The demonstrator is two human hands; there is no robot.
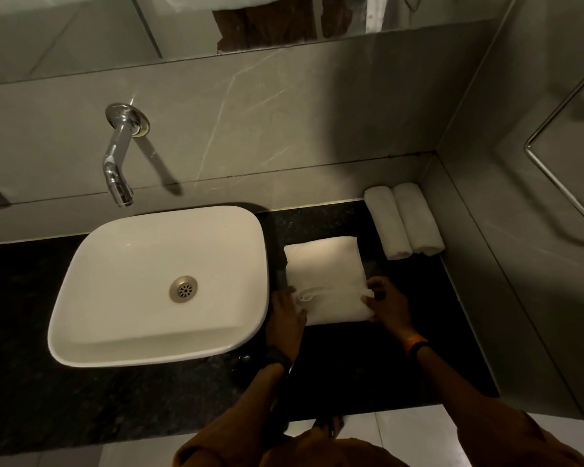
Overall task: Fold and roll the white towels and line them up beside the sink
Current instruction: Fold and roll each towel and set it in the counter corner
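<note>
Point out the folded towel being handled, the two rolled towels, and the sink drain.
folded towel (325, 267): head view, on its flat upper half.
rolled towels (403, 221): head view, where the pair meet, mid-length.
sink drain (183, 289): head view, on the metal strainer.

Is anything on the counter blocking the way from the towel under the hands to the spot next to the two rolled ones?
Nothing visible: bare black counter lies between the folded towel and the rolled towels.

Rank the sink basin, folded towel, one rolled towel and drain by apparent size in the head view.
1. Sink basin
2. Folded towel
3. Rolled towel; farther back, so less sure
4. Drain
</note>
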